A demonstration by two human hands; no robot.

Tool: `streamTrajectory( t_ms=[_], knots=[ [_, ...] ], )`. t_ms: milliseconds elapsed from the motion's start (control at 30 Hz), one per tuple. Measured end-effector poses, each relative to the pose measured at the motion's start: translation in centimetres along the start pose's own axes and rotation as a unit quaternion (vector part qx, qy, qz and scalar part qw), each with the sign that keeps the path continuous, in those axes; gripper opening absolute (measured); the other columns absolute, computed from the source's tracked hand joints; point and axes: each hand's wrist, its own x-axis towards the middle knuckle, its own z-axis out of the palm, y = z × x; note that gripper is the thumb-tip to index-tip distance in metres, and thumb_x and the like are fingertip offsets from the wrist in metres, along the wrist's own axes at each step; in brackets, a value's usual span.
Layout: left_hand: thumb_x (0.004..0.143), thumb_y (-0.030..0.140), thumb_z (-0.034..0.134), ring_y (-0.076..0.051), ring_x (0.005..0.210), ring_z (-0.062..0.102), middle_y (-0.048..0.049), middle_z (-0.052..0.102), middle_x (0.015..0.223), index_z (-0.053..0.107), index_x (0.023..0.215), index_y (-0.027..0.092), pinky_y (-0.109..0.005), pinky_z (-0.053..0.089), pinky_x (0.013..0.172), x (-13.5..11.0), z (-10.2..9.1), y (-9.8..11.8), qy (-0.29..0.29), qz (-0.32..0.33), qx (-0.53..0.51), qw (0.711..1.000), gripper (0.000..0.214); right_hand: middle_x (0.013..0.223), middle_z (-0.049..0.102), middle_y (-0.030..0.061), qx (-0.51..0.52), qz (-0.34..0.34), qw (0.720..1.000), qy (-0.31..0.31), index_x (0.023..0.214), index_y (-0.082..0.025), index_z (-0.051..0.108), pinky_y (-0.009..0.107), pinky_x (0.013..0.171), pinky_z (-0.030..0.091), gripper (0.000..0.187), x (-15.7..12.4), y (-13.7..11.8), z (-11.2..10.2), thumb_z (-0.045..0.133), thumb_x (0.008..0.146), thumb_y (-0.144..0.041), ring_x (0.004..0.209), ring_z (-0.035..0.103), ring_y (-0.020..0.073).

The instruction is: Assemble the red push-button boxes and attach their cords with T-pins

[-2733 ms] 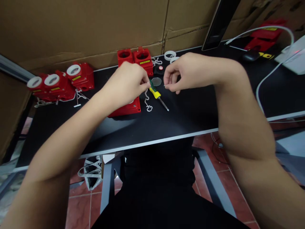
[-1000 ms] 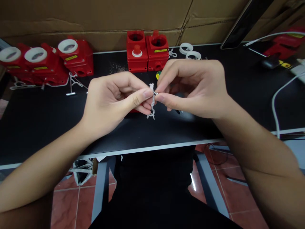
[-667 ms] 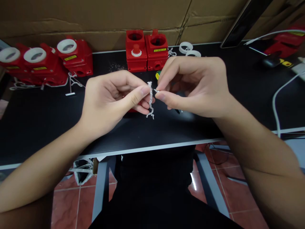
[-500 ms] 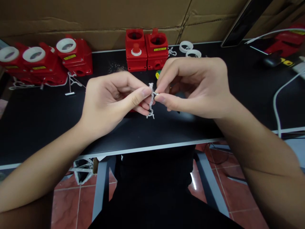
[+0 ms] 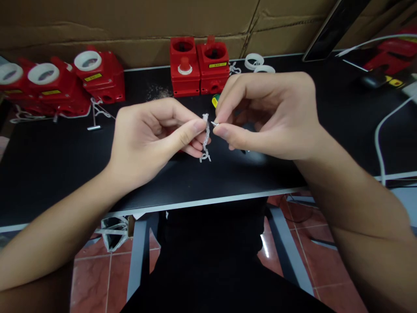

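Observation:
My left hand (image 5: 153, 132) pinches a short white chain (image 5: 205, 139) between thumb and fingers, and its loose end dangles above the black table (image 5: 48, 156). My right hand (image 5: 270, 115) is closed in a pinch on a small metal pin (image 5: 214, 124) whose tip sits just right of the chain's top. Both hands hover over the table's middle, close to its front edge. Behind my right hand peeks the yellow-green handle of a screwdriver (image 5: 215, 100).
Two red boxes (image 5: 197, 65) stand at the back centre, several more with white ring caps (image 5: 61, 82) at the back left. White rings (image 5: 257, 63) lie behind my right hand. A white cable (image 5: 379, 134) curves at the right. Cardboard (image 5: 130, 21) lines the back.
Both hands rose from the table and came toward me with the chain and pin. In the last second the pin's tip has drawn slightly away from the chain.

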Motion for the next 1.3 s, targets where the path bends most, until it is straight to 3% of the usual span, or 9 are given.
streamTrajectory(
  t_ms=[133, 300, 467, 600, 800, 933, 1100, 1300],
  knots=[
    [0.115, 0.02, 0.104, -0.019, 0.083, 0.096, -0.0014, 0.095, 0.094, 0.097, 0.102, 0.022, -0.028, 0.086, 0.083, -0.1, 0.0, -0.1, 0.03, 0.004, 0.025, 0.999, 0.016, 0.099, 0.09, 0.0008, -0.021, -0.006, 1.0, -0.011, 0.098, -0.023, 0.087, 0.027, 0.063, 0.06, 0.036, 0.0, 0.1, -0.1, 0.113, 0.108, -0.045, 0.081, 0.08, 0.014],
    [0.111, 0.007, 0.101, -0.016, 0.082, 0.095, -0.0001, 0.095, 0.092, 0.099, 0.103, 0.022, -0.022, 0.083, 0.079, 0.1, -0.2, -0.5, 0.009, 0.054, 0.031, 0.998, 0.017, 0.098, 0.088, 0.0006, -0.04, 0.002, 0.999, -0.013, 0.097, -0.023, 0.086, 0.03, 0.065, 0.06, 0.04, -0.1, 0.3, -0.1, 0.112, 0.11, -0.052, 0.082, 0.079, 0.0152],
    [0.113, 0.014, 0.101, -0.018, 0.085, 0.096, 0.0, 0.095, 0.094, 0.099, 0.103, 0.025, -0.027, 0.085, 0.083, -0.3, 0.1, -0.2, 0.044, 0.03, 0.073, 0.996, 0.015, 0.101, 0.088, 0.0014, -0.046, -0.004, 0.999, -0.015, 0.099, -0.024, 0.084, 0.031, 0.065, 0.061, 0.031, 0.0, 0.3, -0.1, 0.11, 0.111, -0.036, 0.084, 0.082, 0.0161],
    [0.112, 0.022, 0.106, -0.018, 0.083, 0.095, -0.0003, 0.095, 0.092, 0.098, 0.101, 0.025, -0.026, 0.085, 0.08, -0.3, 0.2, -0.1, 0.038, 0.03, 0.063, 0.997, 0.014, 0.099, 0.09, 0.0002, -0.018, 0.026, 1.0, -0.002, 0.096, -0.024, 0.084, 0.031, 0.064, 0.061, 0.027, 0.0, -0.2, -0.1, 0.108, 0.108, -0.025, 0.08, 0.08, 0.0145],
    [0.116, 0.019, 0.102, -0.02, 0.086, 0.097, -0.0008, 0.095, 0.096, 0.098, 0.105, 0.024, -0.03, 0.087, 0.084, -0.5, 0.1, -0.2, 0.032, 0.031, 0.088, 0.995, 0.013, 0.099, 0.088, 0.0001, -0.043, -0.005, 0.999, -0.016, 0.099, -0.022, 0.088, 0.027, 0.065, 0.062, 0.03, 0.0, -0.1, -0.3, 0.109, 0.111, -0.039, 0.082, 0.079, 0.0137],
    [0.116, 0.025, 0.105, -0.021, 0.087, 0.097, 0.0006, 0.096, 0.098, 0.098, 0.107, 0.029, -0.036, 0.087, 0.086, -0.7, 0.2, -0.2, 0.038, 0.051, 0.122, 0.991, 0.012, 0.094, 0.084, -0.0006, -0.064, 0.005, 0.998, -0.025, 0.098, -0.024, 0.087, 0.028, 0.066, 0.063, 0.027, -0.1, 0.2, -0.4, 0.105, 0.113, -0.038, 0.077, 0.075, 0.0135],
    [0.118, 0.021, 0.101, -0.02, 0.087, 0.096, 0.0036, 0.097, 0.101, 0.098, 0.111, 0.032, -0.035, 0.084, 0.082, -1.1, 0.2, -0.3, 0.058, 0.092, 0.197, 0.974, 0.013, 0.097, 0.085, -0.0018, -0.069, 0.026, 0.997, 0.001, 0.098, -0.026, 0.088, 0.029, 0.066, 0.065, 0.029, -0.2, -0.1, -0.1, 0.106, 0.112, -0.044, 0.081, 0.078, 0.0148],
    [0.12, 0.026, 0.098, -0.019, 0.086, 0.094, 0.0049, 0.097, 0.1, 0.098, 0.112, 0.031, -0.033, 0.078, 0.076, -1.1, -0.1, -0.5, 0.061, 0.143, 0.27, 0.95, 0.01, 0.099, 0.087, -0.005, -0.064, 0.022, 0.998, -0.008, 0.1, -0.025, 0.087, 0.026, 0.069, 0.065, 0.022, -0.3, -0.3, -0.1, 0.101, 0.114, -0.034, 0.08, 0.079, 0.0111]
  ],
)
